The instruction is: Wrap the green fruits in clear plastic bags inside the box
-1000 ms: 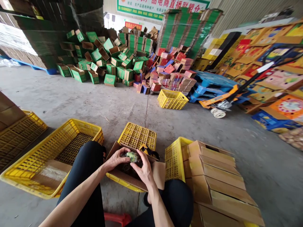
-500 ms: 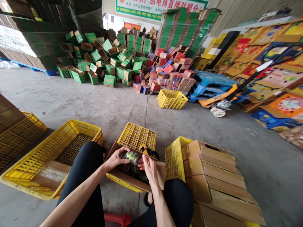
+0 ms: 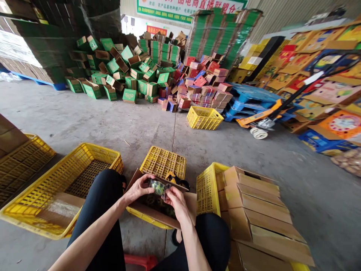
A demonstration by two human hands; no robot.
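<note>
Over an open cardboard box, a green, dark-mottled fruit in a thin see-through wrapper lies sideways between my two hands. My left hand is closed around its left end, thumb below and fingers above. At the other end, my right hand pinches the bunched wrapper. Inside the box are dark green shapes, partly hidden by my hands and the flaps. The box rests on a yellow plastic crate turned bottom up. A black and orange tape dispenser lies just beyond the box.
To my left stands a yellow crate with a flattened carton inside. Folded cartons fill a crate on my right. Farther off are another yellow crate, a pallet jack and heaped green boxes.
My right hand has closed in on the wrapper's right end, its fingers now pinching there. The fruit has turned slightly. My left hand keeps its hold.
</note>
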